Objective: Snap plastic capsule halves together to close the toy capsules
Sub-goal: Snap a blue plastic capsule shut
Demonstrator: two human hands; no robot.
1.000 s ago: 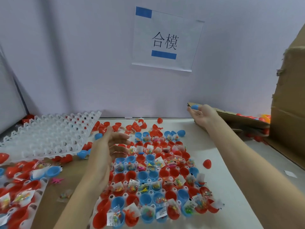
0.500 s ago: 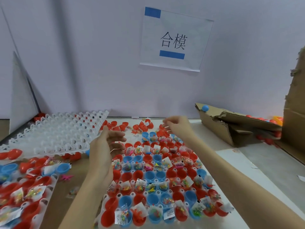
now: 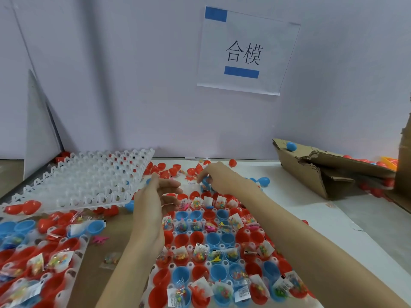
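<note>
Filled tray [image 3: 171, 266], lower centre: cups hold capsule halves steady. Right hand [image 3: 213, 177], centre, pinches blue capsule half [image 3: 205, 181], probably for capping. Left hand [image 3: 155, 196] loosely curled, holding nothing, waiting.

The table [image 3: 300, 196] had a white top at centre and right and a brown stretch at left. A white tray [image 3: 222, 252] of red and blue capsule halves lay in the middle, a second filled tray [image 3: 40, 263] at left under an empty white tray [image 3: 89, 185]. Loose red halves [image 3: 169, 170] lay scattered at the back, torn cardboard [image 3: 322, 172] at right.
</note>
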